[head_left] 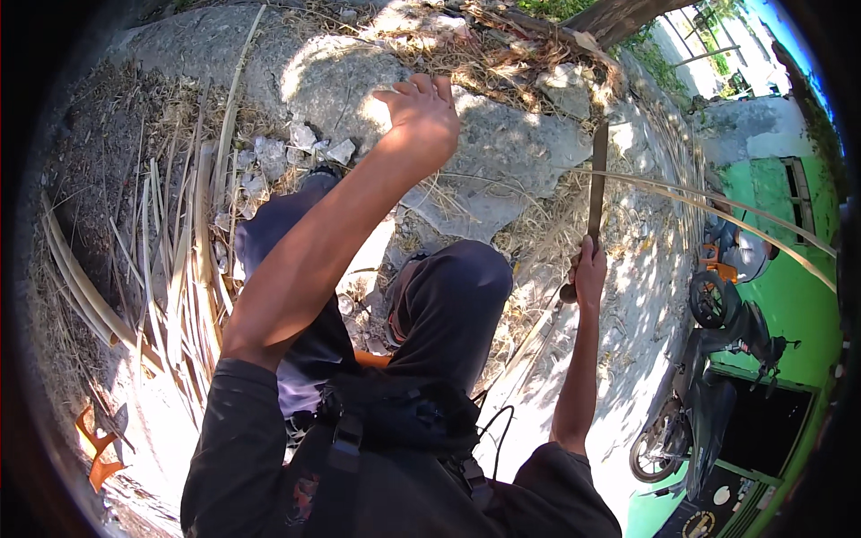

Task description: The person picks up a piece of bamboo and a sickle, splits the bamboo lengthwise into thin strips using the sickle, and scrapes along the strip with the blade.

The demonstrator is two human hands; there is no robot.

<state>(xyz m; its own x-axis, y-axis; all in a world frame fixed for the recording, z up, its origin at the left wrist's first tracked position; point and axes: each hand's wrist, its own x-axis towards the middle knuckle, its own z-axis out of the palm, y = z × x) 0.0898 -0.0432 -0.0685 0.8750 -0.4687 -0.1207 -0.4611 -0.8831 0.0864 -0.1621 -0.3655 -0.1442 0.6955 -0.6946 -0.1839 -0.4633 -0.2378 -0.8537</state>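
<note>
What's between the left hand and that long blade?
In the head view, mostly grey rock shows between the left hand and the long blade, which the right hand holds.

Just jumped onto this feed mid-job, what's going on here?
The person's right hand grips a long knife, its blade pointing away from the body. The left hand is held out over grey rock, with nothing visible in it. Pale strips lie to the left, and two more strips cross the view near the blade. At the right, a motorbike stands by a green wall.
</note>
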